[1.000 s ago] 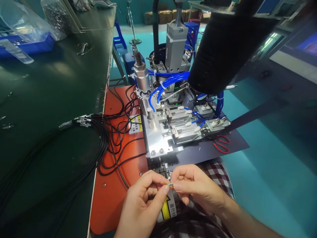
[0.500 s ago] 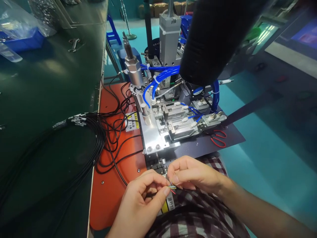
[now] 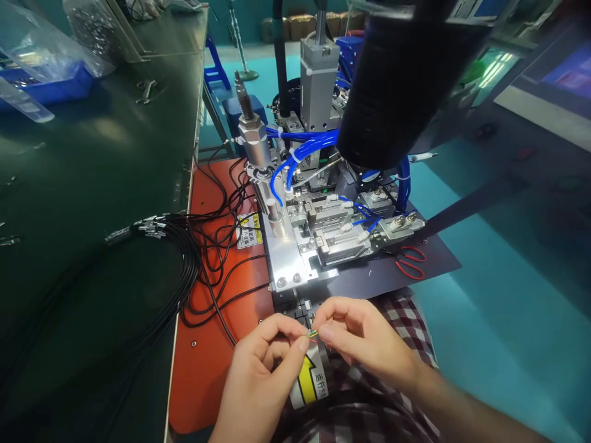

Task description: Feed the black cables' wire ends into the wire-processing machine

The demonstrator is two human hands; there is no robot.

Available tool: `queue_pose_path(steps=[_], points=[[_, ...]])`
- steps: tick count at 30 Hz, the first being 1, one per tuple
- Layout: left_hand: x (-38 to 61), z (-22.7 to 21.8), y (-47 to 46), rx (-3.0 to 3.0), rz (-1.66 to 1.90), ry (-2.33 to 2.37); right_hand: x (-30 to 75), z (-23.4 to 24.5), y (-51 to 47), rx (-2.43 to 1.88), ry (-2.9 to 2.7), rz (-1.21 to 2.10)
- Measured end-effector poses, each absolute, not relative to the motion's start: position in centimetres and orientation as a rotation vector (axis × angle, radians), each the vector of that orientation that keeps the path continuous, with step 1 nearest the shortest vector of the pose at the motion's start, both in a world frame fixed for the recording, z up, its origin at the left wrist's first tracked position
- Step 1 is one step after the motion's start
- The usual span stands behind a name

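My left hand (image 3: 264,364)'s pinching thin multicoloured wires (image 3: 313,335); right hand (image 3: 367,337), can't tell. Flat orange panel (image 3: 198,381) left of both, teal floor (image 3: 503,326) right.

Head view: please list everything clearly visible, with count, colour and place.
Wires: several, including red and green, lower centre
Machine: one, silver, centre
Tubes: several, blue, on machine
Cables: many, black, left of machine
Cylinder: one, black, upper right
Tool: one, red-handled, near machine
Labels: two, yellow-white, near machine
Board: one, orange, under cables
Table: one, dark green, left
Tray: one, blue, upper left
Bags: two, transparent, near tray
Cloth: one, maroon-white checked, lap
Left hand: one, bare, holding wires
Right hand: one, bare, beside wires
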State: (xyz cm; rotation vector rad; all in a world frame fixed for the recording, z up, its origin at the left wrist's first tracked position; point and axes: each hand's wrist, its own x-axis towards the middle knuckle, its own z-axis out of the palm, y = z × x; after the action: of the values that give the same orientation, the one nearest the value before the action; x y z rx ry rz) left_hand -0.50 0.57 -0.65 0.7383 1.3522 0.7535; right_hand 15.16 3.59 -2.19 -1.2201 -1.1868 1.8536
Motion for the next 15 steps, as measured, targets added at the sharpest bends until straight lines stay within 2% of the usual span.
queue_pose_path(steps=[15], points=[[-1.3,-1.6,0.7,0.767,0.724,1.274,14.0,-3.1,2.6,-1.183,-1.201,1.674]])
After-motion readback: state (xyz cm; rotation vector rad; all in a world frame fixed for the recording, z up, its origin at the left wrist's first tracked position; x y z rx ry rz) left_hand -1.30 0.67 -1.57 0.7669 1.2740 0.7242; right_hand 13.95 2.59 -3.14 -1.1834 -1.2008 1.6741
